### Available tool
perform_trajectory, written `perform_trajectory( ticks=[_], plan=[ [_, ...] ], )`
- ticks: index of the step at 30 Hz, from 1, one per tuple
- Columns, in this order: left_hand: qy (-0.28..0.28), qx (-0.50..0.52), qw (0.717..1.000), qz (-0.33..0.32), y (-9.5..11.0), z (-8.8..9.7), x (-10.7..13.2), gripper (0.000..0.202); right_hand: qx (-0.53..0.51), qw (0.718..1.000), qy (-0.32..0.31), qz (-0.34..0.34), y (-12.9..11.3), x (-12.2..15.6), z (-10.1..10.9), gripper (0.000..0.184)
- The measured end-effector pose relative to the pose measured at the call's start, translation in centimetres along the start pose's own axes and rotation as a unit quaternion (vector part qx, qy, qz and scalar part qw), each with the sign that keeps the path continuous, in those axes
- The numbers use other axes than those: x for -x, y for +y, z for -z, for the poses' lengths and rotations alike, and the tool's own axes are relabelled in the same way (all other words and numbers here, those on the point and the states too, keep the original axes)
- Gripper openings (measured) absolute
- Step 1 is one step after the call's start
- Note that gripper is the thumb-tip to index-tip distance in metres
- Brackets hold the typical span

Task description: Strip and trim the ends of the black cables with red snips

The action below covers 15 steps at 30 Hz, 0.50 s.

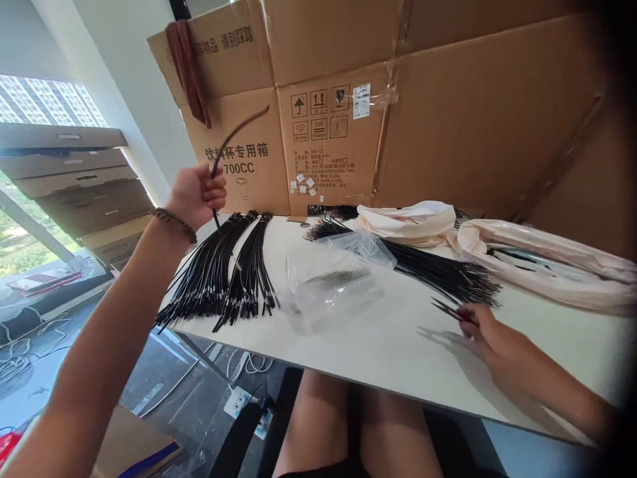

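My left hand (196, 196), raised above the left end of the table, is closed round a thin black cable (239, 129). Its upper part curves up to the right, and its lower end hangs over the bundles of black cables (209, 272), which have pale bits near their front ends. Low over the table on the right, my right hand (480, 328) grips a thin two-pronged tool (446, 308) with its tips slightly apart, pointing left. Whether it is tweezers or small scissors is unclear. Just behind the tool lies another thick bundle of black cables (423, 262), partly under clear plastic.
A clear plastic bag (333, 285) with small dark pieces lies mid-table. Pale wrapped bundles (537, 265) lie at the back right. A large cardboard sheet (328, 159) stands behind the table (368, 352). Cartons (79, 179) are stacked left; a power strip (243, 405) is on the floor.
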<state>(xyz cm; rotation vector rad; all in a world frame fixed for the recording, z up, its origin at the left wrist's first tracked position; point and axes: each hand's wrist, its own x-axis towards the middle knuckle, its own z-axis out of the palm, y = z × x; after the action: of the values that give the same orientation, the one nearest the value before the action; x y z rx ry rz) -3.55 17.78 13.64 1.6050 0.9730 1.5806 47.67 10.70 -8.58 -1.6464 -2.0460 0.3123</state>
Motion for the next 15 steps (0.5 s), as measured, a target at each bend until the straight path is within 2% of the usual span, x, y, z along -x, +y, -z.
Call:
perform_trajectory(
  ticks=[2,4,6,8,11,15],
  plan=[
    [0.024,0.055,0.998,0.009,1.9,-3.1,0.1,0.020,-0.016,1.000,0.004,0.012,-1.6,-1.2,0.6,0.025],
    [0.042,0.103,0.994,-0.014,3.0,-6.8,0.5,0.024,-0.034,0.999,0.009,0.028,-3.7,-2.5,1.3,0.033],
    [0.048,0.132,0.989,-0.044,3.4,-10.3,1.0,0.024,-0.056,0.997,0.014,0.044,-6.2,-4.0,1.9,0.039],
    [0.051,0.150,0.985,-0.070,3.2,-12.8,1.3,0.025,-0.081,0.995,0.024,0.061,-8.7,-5.7,2.5,0.043],
    [0.051,0.176,0.981,-0.067,2.6,-14.7,0.9,0.029,-0.122,0.987,0.036,0.096,-12.0,-8.7,3.1,0.044],
    [0.001,0.175,0.983,-0.049,2.1,-15.5,-0.9,0.032,-0.177,0.969,0.051,0.162,-15.3,-12.7,3.7,0.033]
  ],
)
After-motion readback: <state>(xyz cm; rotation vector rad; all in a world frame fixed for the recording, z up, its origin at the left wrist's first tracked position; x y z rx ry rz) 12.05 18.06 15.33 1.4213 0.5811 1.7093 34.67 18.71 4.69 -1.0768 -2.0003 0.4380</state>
